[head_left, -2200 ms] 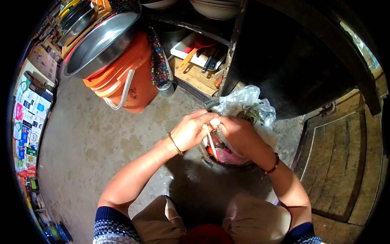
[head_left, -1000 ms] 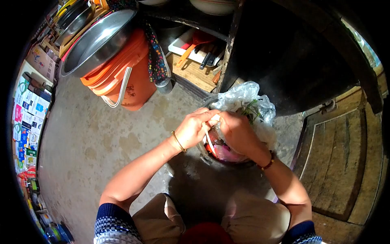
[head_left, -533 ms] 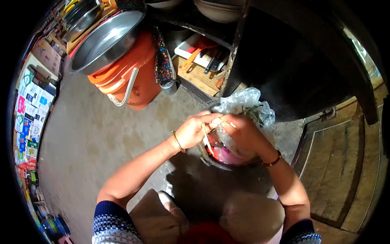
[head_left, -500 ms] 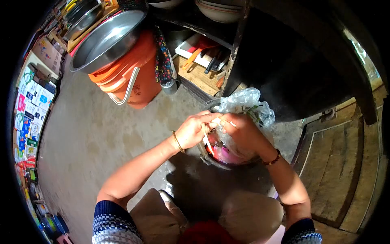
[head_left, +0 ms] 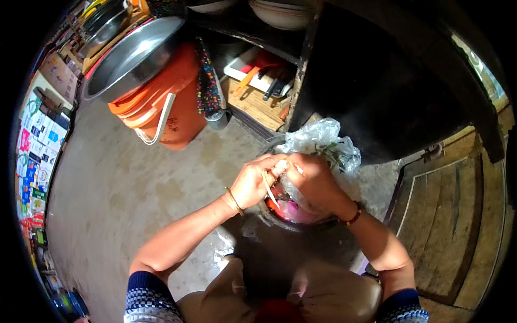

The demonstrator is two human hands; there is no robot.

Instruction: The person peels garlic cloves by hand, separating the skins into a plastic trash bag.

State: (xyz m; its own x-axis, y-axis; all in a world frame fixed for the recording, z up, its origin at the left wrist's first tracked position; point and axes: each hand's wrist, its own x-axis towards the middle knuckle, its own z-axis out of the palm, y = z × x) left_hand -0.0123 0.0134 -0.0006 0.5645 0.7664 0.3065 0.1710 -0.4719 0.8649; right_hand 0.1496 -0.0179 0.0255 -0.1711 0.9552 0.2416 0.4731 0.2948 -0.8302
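My left hand (head_left: pixel 252 182), with a gold bangle at its wrist, is closed on a small pale piece (head_left: pixel 281 164) whose kind I cannot make out. From that hand a thin pale strip (head_left: pixel 271 191) hangs down. My right hand (head_left: pixel 314 176), wearing a beaded bracelet, meets the left at the fingertips and pinches at the same pale piece; its fingers are partly hidden. Both hands are above a round waste bin (head_left: pixel 265 211). Clear plastic bags (head_left: pixel 318 134) with green leafy scraps and a pink bag (head_left: pixel 298 211) fill it.
To the left on the concrete floor (head_left: pixel 151 204) stands an orange bucket (head_left: pixel 183 124) with a metal basin (head_left: pixel 134 56) on top. A shelf ahead holds a white tray (head_left: pixel 245 63) with knives and bowls (head_left: pixel 283 15) above. A wooden panel (head_left: pixel 441 226) is at the right.
The view has shifted slightly, and my knees have shifted. Both hands stay together over the bin with the pale piece between them; the strip still hangs from the left.
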